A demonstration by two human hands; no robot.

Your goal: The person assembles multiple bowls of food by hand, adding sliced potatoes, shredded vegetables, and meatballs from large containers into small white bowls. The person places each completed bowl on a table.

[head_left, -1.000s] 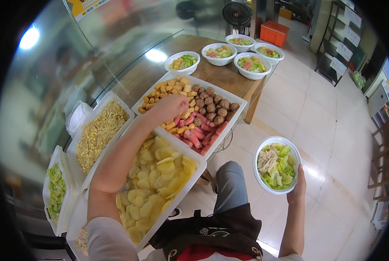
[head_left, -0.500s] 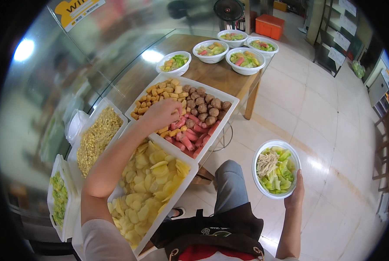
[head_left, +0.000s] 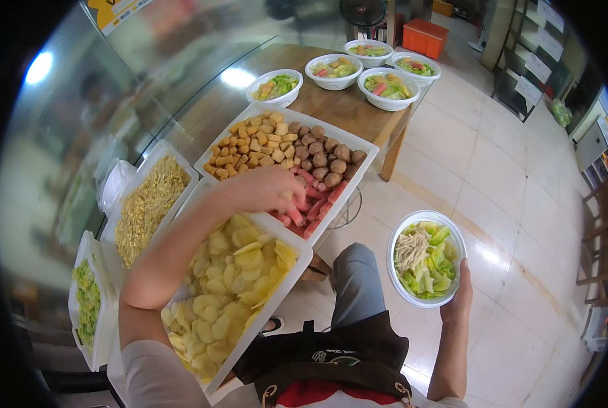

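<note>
My left hand (head_left: pixel 276 190) is in a white divided tray (head_left: pixel 347 197), its fingers curled down among pink sausage pieces (head_left: pixel 315 204). Whatever its fingertips hold, if anything, is hidden. Tan fried cubes (head_left: pixel 253 139) and brown meatballs (head_left: pixel 321 153) fill the rest of that tray. Out to the right, over the floor, my right hand (head_left: pixel 459 299) grips a white bowl (head_left: pixel 391 255) by its right side. The bowl contains cut green leaves (head_left: pixel 440 272) and a pale shredded heap (head_left: pixel 411 249). Beneath my left forearm stands a tray of yellow potato slices (head_left: pixel 242 265).
Several filled white bowls (head_left: pixel 332 83) stand at the table's (head_left: pixel 304 112) far end. To the left are a tray of bean sprouts (head_left: pixel 151 211) and a box of chopped greens (head_left: pixel 88 302). A glass panel borders the table's left. An orange box (head_left: pixel 425 38) sits farther back.
My left hand has moved slightly right and nearer, from the border of the tan cubes to the pink sausages. The bowl in my right hand has shifted slightly left and up in view.
</note>
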